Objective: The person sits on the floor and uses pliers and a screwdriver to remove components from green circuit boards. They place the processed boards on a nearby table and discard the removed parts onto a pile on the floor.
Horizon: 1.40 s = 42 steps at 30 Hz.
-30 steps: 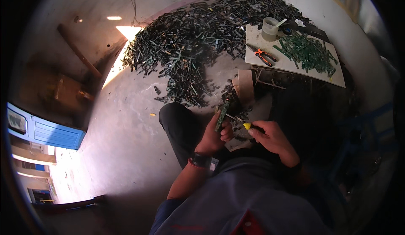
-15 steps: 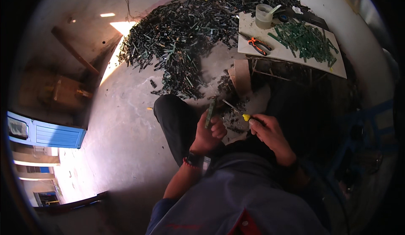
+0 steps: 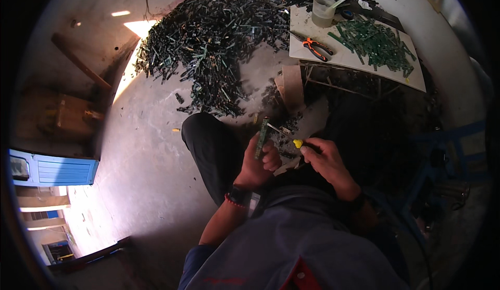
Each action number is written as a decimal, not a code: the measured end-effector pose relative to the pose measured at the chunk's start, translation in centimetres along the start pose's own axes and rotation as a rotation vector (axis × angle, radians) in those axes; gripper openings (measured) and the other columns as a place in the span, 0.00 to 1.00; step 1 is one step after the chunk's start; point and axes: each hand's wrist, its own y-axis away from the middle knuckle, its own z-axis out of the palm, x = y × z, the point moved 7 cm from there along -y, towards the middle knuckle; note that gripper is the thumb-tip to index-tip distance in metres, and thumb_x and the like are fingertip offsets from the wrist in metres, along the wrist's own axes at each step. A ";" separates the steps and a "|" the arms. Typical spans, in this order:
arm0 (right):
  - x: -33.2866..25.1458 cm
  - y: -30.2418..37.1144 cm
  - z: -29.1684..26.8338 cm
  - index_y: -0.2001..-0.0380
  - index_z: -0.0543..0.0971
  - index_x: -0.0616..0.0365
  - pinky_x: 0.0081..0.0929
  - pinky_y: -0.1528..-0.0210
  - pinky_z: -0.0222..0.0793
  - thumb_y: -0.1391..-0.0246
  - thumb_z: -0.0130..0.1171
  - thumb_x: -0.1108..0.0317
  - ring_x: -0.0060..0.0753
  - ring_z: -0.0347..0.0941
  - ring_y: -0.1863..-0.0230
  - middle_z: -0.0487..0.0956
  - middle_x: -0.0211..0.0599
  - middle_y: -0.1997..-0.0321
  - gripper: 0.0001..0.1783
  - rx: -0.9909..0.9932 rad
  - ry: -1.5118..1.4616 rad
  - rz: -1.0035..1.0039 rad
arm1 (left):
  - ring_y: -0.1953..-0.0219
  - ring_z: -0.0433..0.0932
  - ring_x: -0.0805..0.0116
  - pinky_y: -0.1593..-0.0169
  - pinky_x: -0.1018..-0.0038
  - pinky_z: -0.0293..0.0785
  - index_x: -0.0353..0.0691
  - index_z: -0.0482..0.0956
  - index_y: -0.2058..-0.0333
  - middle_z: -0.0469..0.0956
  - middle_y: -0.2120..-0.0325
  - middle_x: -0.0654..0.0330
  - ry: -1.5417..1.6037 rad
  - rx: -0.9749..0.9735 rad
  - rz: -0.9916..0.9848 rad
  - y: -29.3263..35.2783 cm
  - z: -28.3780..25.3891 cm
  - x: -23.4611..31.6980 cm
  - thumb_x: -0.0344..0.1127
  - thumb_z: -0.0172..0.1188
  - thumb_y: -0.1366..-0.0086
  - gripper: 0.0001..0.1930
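Note:
My left hand (image 3: 256, 166) is closed around a narrow green circuit board strip (image 3: 261, 140), which stands up out of the fist between thumb and fingers. In my right hand (image 3: 329, 164) is a screwdriver (image 3: 298, 143) with a yellow-fronted handle and a thin metal shaft. Its shaft points left, and the tip is at the upper part of the strip; whether it touches cannot be told. Both hands are held above my lap, between my dark-trousered knees. Small dark scraps (image 3: 285, 147) lie on the floor beneath them.
A large heap of dark board strips (image 3: 208, 45) spreads over the floor ahead. At the far right a pale board (image 3: 307, 50) bears orange-handled pliers (image 3: 316, 49), a cloudy plastic cup (image 3: 323, 13) and a pile of green strips (image 3: 375, 45). Brown cardboard (image 3: 292, 88) stands before it.
The screwdriver's tip has come left, closer to the strip's upper end. My left hand keeps its hold on the strip. The whole view has shifted slightly.

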 end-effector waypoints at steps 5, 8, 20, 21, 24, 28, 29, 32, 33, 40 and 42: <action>1.4 0.1 0.0 0.59 0.76 0.67 0.11 0.84 0.54 0.44 0.55 0.67 0.10 0.59 0.86 0.71 0.26 0.81 0.14 0.011 -0.138 0.138 | 0.89 0.54 0.75 0.81 0.78 0.51 0.47 0.64 0.79 0.57 0.90 0.69 0.022 0.027 0.023 0.0 -0.1 0.2 0.57 0.36 0.32 0.23; 1.4 0.0 0.4 0.62 0.76 0.67 0.11 0.84 0.54 0.44 0.54 0.67 0.10 0.58 0.86 0.71 0.26 0.81 0.13 -0.014 -0.141 0.151 | 0.89 0.54 0.75 0.81 0.78 0.51 0.48 0.64 0.79 0.57 0.90 0.69 0.003 0.011 0.019 -0.1 -0.5 0.1 0.57 0.35 0.32 0.24; 4.5 0.2 4.3 0.58 0.69 0.57 0.14 0.85 0.53 0.42 0.51 0.63 0.15 0.59 0.86 0.71 0.30 0.73 0.12 -0.190 -0.884 0.355 | 0.90 0.52 0.75 0.82 0.78 0.50 0.48 0.63 0.80 0.57 0.90 0.69 -0.076 -0.005 -0.020 -0.9 0.6 -0.9 0.65 0.35 0.35 0.27; 4.7 0.2 4.1 0.58 0.69 0.56 0.14 0.86 0.53 0.42 0.52 0.63 0.14 0.58 0.86 0.71 0.30 0.73 0.12 -0.231 -0.917 0.382 | 0.90 0.52 0.75 0.82 0.77 0.49 0.48 0.63 0.80 0.57 0.90 0.69 -0.090 0.004 -0.013 -0.9 0.6 -0.9 0.65 0.35 0.35 0.28; 4.6 0.1 3.7 0.59 0.69 0.55 0.14 0.87 0.51 0.42 0.51 0.62 0.12 0.56 0.87 0.70 0.29 0.75 0.11 -0.259 -0.988 0.428 | 0.90 0.51 0.75 0.82 0.77 0.49 0.47 0.62 0.81 0.56 0.91 0.68 -0.120 0.056 -0.013 -1.0 0.5 -1.0 0.65 0.34 0.35 0.28; 5.3 -0.4 2.5 0.60 0.70 0.56 0.16 0.86 0.54 0.42 0.53 0.63 0.14 0.59 0.87 0.70 0.27 0.76 0.10 -0.185 -0.813 0.307 | 0.90 0.50 0.74 0.83 0.77 0.48 0.47 0.59 0.81 0.53 0.91 0.68 -0.232 0.149 0.003 -1.9 0.3 -1.2 0.64 0.34 0.34 0.28; 5.2 -0.8 1.8 0.60 0.70 0.57 0.17 0.86 0.55 0.42 0.53 0.65 0.16 0.61 0.86 0.71 0.28 0.76 0.10 -0.091 -0.600 0.158 | 0.90 0.50 0.74 0.83 0.77 0.48 0.47 0.59 0.82 0.53 0.91 0.68 -0.254 0.168 0.006 -2.2 0.3 -1.2 0.64 0.34 0.34 0.28; 3.3 -0.9 0.7 0.59 0.70 0.59 0.18 0.83 0.60 0.44 0.54 0.69 0.19 0.64 0.85 0.72 0.28 0.77 0.11 0.176 0.031 -0.261 | 0.90 0.49 0.74 0.84 0.76 0.47 0.47 0.58 0.82 0.52 0.91 0.68 -0.307 0.227 0.008 -2.9 0.0 -1.2 0.64 0.34 0.34 0.28; 2.5 -0.6 0.6 0.59 0.70 0.60 0.19 0.82 0.60 0.45 0.55 0.69 0.19 0.65 0.84 0.72 0.28 0.77 0.11 0.255 0.230 -0.386 | 0.90 0.49 0.74 0.84 0.76 0.46 0.47 0.58 0.82 0.51 0.91 0.68 -0.317 0.249 0.005 -3.0 -0.2 -1.1 0.63 0.34 0.34 0.28; 4.8 -0.9 -0.2 0.59 0.70 0.56 0.13 0.89 0.44 0.43 0.49 0.66 0.12 0.53 0.89 0.68 0.29 0.79 0.10 -0.151 -0.682 0.390 | 0.90 0.50 0.73 0.84 0.77 0.48 0.48 0.58 0.82 0.52 0.92 0.68 -0.494 0.262 0.091 -3.1 -0.1 -1.4 0.64 0.33 0.34 0.28; 6.2 -0.9 -0.6 0.59 0.69 0.55 0.12 0.90 0.43 0.42 0.48 0.66 0.11 0.52 0.91 0.69 0.29 0.78 0.09 -0.260 -0.855 0.477 | 0.90 0.51 0.74 0.84 0.77 0.48 0.48 0.59 0.80 0.53 0.92 0.67 -0.538 0.259 0.074 -3.0 -0.1 -1.8 0.64 0.33 0.34 0.27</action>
